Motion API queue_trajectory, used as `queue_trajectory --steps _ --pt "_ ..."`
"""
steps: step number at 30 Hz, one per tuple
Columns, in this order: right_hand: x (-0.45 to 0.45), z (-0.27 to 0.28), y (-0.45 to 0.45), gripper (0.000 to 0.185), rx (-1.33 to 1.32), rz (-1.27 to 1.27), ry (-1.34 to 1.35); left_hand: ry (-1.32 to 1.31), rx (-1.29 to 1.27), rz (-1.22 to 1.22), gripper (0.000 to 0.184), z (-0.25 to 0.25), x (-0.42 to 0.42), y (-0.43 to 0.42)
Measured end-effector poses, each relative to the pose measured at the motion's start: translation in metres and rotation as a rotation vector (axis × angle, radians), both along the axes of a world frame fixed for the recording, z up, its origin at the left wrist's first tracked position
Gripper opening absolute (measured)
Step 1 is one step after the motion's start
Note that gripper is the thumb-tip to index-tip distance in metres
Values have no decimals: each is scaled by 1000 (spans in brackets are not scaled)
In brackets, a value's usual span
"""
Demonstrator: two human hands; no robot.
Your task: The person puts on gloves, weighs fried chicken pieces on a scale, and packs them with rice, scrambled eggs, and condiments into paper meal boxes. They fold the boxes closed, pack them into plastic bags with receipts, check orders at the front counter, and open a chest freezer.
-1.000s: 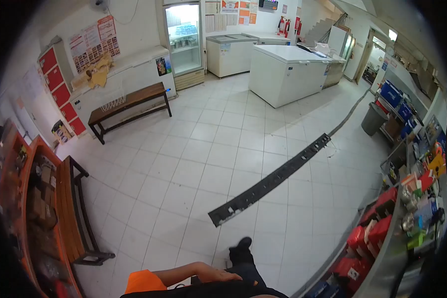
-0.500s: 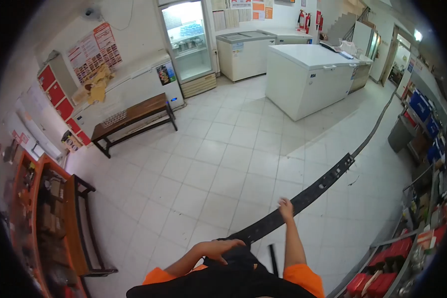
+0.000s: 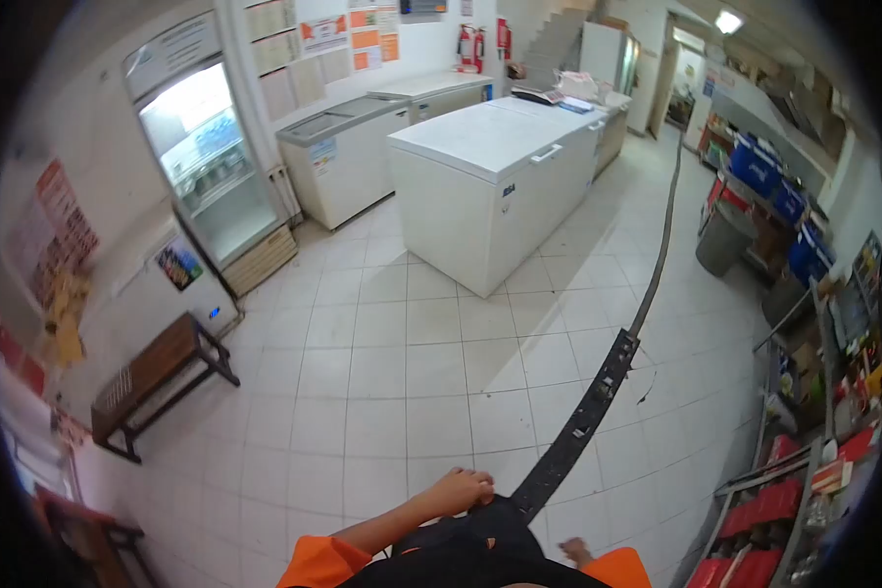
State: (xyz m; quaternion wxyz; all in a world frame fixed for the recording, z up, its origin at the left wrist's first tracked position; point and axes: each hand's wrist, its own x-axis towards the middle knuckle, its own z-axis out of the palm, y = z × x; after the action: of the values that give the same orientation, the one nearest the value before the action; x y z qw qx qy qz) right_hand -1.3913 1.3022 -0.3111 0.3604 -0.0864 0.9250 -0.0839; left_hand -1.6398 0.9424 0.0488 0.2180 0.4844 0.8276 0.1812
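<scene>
My left hand (image 3: 465,488) is in front of my dark clothing at the bottom centre, its fingers loosely bent and nothing seen in them. Lower and to the right, my right hand (image 3: 573,550) shows only in part beside my orange sleeve (image 3: 617,566). Its fingers look loosely apart, and no object shows in it. Nearest to both hands is a long black floor strip (image 3: 578,431), which runs away from me over the white tiles. The strip's surface has several worn or pale patches.
A white chest freezer (image 3: 490,196) stands ahead, with a glass-door fridge (image 3: 206,147) and a wooden bench (image 3: 157,377) to the left. A grey bin (image 3: 725,240) and crowded shelves (image 3: 794,490) line the right side. A thin strip (image 3: 664,235) continues toward the far doorway.
My view has turned right and moved toward the chest freezer. My right hand has swung down and back toward my body. My left hand has come forward, its fingers more bent.
</scene>
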Motion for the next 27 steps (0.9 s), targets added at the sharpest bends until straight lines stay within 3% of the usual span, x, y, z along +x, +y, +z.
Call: queue_trajectory --steps 1,2,3,5,6,9,13,15,17,18,19,21,22,23,24,27 --pt "16 -4 37 34 -32 54 88 18 51 -27 14 1 -38 12" --pt "16 6 43 26 -342 -773 -141 34 102 -53 13 -2 -69 22" --pt "15 16 49 20 -705 -1670 16 28 99 -63 14 -5 -100 31" --pt "-28 68 44 23 -278 -1961 136 28 122 -81 15 -12 -164 59" --pt "-62 76 52 23 -245 -2032 134 -67 126 -26 24 -26 -191 70" --pt "-187 60 65 25 -436 -2067 58 -190 -51 122 32 -50 -258 111" --pt "-397 38 88 28 -770 -1877 59 -538 20 145 34 -57 -349 153" --pt "-539 40 103 26 -625 -1497 108 -452 58 144 30 -44 -404 168" --pt "-684 -12 111 17 -769 -895 593 -242 30 208 29 -39 -460 182" --pt "-758 83 94 21 -766 -1040 258 -249 24 246 29 -39 -491 189" --pt "-822 94 87 27 -883 -922 341 -255 18 284 28 -39 -521 193" --pt "-920 183 77 26 -940 -558 381 -273 70 383 28 -48 -580 209" --pt "-963 202 79 26 -992 -421 362 -285 122 443 29 -52 -611 215" --pt "-999 214 86 26 -1039 -451 278 -295 169 500 29 -56 -644 219" --pt "-1035 224 94 26 -1088 -483 196 -324 317 587 31 -64 -674 227" --pt "-1125 237 127 28 -1147 -738 14 -601 393 791 45 -89 -767 250"
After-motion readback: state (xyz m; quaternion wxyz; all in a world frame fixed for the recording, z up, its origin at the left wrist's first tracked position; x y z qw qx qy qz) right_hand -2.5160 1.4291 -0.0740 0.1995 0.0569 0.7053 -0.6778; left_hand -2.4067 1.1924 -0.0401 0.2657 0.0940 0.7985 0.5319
